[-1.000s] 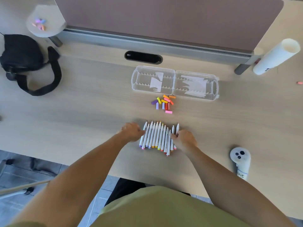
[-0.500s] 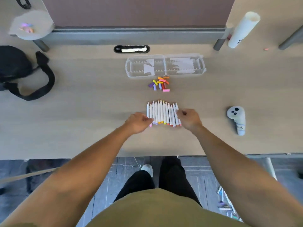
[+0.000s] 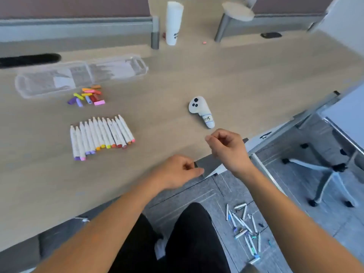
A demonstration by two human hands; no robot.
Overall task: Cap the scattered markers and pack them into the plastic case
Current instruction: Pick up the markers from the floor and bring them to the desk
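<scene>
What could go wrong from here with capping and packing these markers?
1. The floor markers lie scattered below the table, beside the person's legs; they could be stepped on or never reach the case.
2. The caps sit in one mixed pile, so a cap might end up on the wrong colour in the row of markers.
3. That row lies loose on the table, so a careless reach may scatter it.

One head-worn view — looking steeply down, close over the table's (image 3: pixel 236 75) near edge — floor (image 3: pixel 334 229) filling the frame's lower right.
</scene>
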